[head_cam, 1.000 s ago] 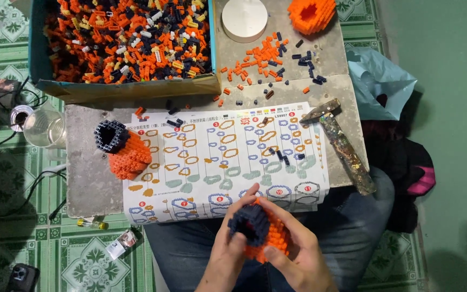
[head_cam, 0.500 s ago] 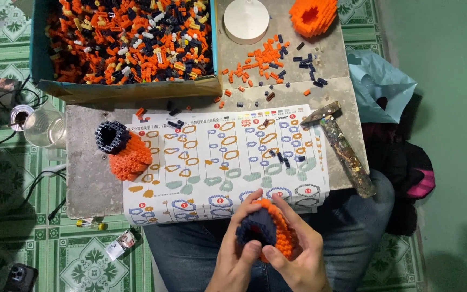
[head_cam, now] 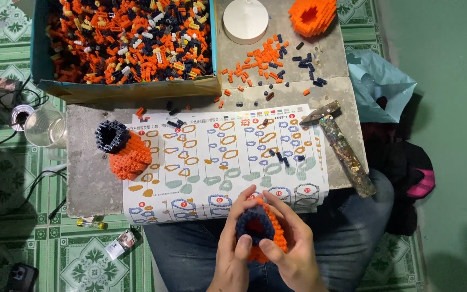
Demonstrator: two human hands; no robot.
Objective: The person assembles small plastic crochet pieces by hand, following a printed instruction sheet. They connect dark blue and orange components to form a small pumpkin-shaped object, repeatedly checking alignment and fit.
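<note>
Both my hands hold one small hollow piece built of tiny bricks point(head_cam: 259, 230), orange with a dark blue rim, over my lap at the near edge of the slab. My left hand point(head_cam: 233, 254) grips its left side with the thumb on the rim. My right hand point(head_cam: 293, 249) wraps its right side, fingers on top. A printed instruction sheet point(head_cam: 222, 162) lies just beyond. A second orange piece with a dark blue rim point(head_cam: 121, 148) rests on the sheet's left edge.
A cardboard box point(head_cam: 131, 89) full of orange, dark and yellow bricks sits at the back left. Loose bricks point(head_cam: 268, 57), a white round lid point(head_cam: 246, 20) and an orange brick ring point(head_cam: 312, 15) lie at the back right. A paint-spattered hammer point(head_cam: 341, 146) lies right; a glass jar point(head_cam: 47, 127) stands left.
My hands have turned the piece a little, so its dark blue opening now faces up, and my fingers have shifted their hold around it. Nothing on the slab has moved.
</note>
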